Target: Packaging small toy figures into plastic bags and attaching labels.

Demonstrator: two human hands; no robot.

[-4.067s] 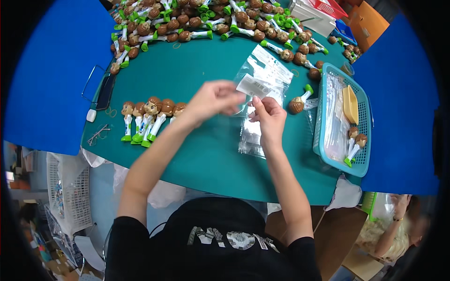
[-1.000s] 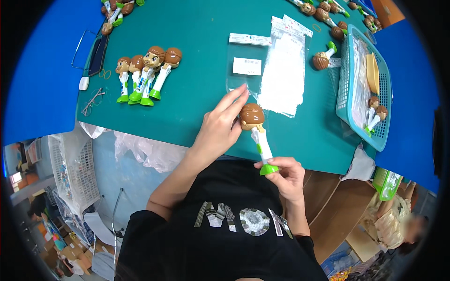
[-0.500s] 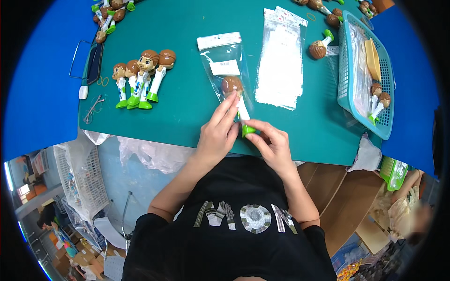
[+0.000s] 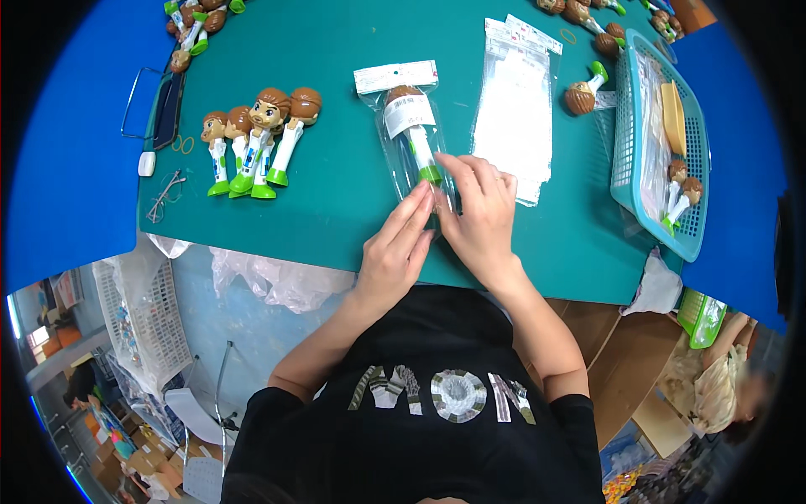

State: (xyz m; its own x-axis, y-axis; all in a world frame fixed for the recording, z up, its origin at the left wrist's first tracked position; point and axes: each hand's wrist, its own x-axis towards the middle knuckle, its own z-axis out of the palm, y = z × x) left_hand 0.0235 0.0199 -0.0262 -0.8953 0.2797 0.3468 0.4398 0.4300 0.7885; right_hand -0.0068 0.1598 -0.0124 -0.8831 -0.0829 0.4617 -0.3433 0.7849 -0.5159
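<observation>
In my head view, the toy figure (image 4: 420,146) lies inside a clear bag (image 4: 398,153) at upper centre, head tilting upper-left, its green base (image 4: 430,175) toward my half-curled hands, right (image 4: 483,214) alongside, left (image 4: 393,252) just below, any pinch unclear.
</observation>
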